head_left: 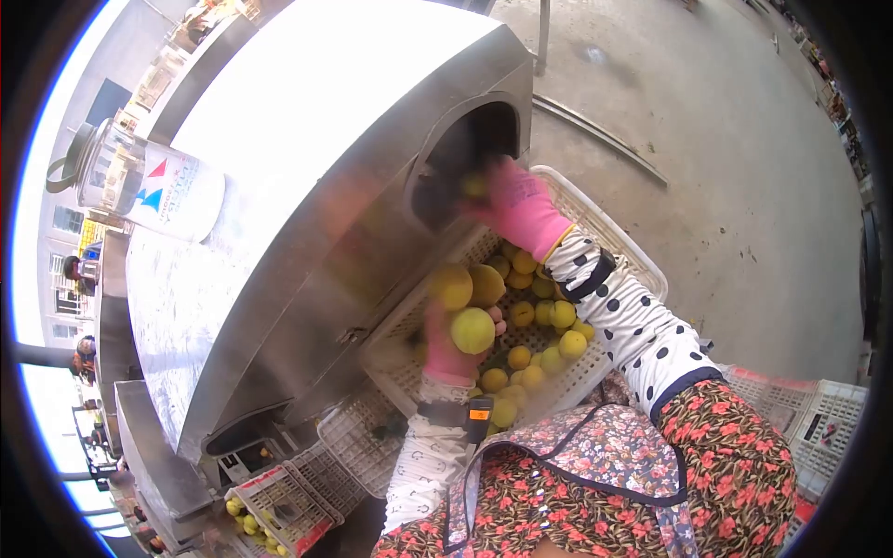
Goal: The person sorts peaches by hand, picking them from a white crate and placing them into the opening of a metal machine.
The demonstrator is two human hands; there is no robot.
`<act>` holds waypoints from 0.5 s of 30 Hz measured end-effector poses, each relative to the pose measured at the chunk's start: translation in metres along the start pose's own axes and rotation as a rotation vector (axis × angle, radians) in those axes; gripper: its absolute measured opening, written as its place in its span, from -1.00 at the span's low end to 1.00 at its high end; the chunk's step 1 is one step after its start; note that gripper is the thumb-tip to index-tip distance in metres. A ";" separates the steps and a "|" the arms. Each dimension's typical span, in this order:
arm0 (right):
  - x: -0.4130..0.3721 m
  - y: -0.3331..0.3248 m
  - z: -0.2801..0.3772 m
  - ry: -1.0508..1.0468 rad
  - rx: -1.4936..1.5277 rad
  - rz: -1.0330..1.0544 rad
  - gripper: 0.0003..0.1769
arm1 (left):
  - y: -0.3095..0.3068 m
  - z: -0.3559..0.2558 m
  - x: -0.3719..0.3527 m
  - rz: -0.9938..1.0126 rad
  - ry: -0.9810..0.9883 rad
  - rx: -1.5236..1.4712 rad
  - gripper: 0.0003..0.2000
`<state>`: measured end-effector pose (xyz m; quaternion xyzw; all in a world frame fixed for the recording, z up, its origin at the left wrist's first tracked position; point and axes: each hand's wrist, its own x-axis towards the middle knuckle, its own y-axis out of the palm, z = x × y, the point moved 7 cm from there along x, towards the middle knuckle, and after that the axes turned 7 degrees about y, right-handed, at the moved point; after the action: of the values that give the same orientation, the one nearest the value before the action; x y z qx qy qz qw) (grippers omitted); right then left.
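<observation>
"How does the left hand [448, 361] look on your screen?"

"I see its pink-gloved fingers [499, 327] curled around a yellow-green fruit [473, 331], with two more bunched just beside it, all above the white crate [395, 365]."

"And the right hand [523, 206]?"

"I have it reaching into the dark opening [484, 130] of the metal machine [279, 353]. A blurred yellow-green spot [476, 185] shows at the fingertips, but I cannot tell whether they are closed on it."

"What lies farther out?"

"Loose fruit [562, 314] covers part of the crate's bottom, below the hands. I see a clear jug [181, 193] on top of the machine, another crate [293, 488] beyond the left forearm [423, 472], yellow fruit [249, 523] at its edge, and grey floor [716, 167] past the white crate"
</observation>
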<state>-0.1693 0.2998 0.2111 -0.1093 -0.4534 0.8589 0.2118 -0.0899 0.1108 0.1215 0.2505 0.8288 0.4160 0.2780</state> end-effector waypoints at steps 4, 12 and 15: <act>0.048 0.047 0.018 -0.097 -0.150 0.027 -0.20 | -0.007 -0.002 -0.010 -0.050 0.041 0.026 -0.08; -0.073 -0.001 0.020 -0.180 0.883 0.628 -0.16 | 0.031 -0.030 -0.010 0.169 0.072 -0.238 0.03; -0.092 0.003 0.012 -0.167 0.752 0.512 -0.17 | 0.026 -0.025 -0.006 0.198 0.006 -0.191 0.03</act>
<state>-0.0932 0.2473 0.2154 -0.0639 -0.0843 0.9942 -0.0194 -0.0980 0.1066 0.1570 0.3020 0.7575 0.5193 0.2555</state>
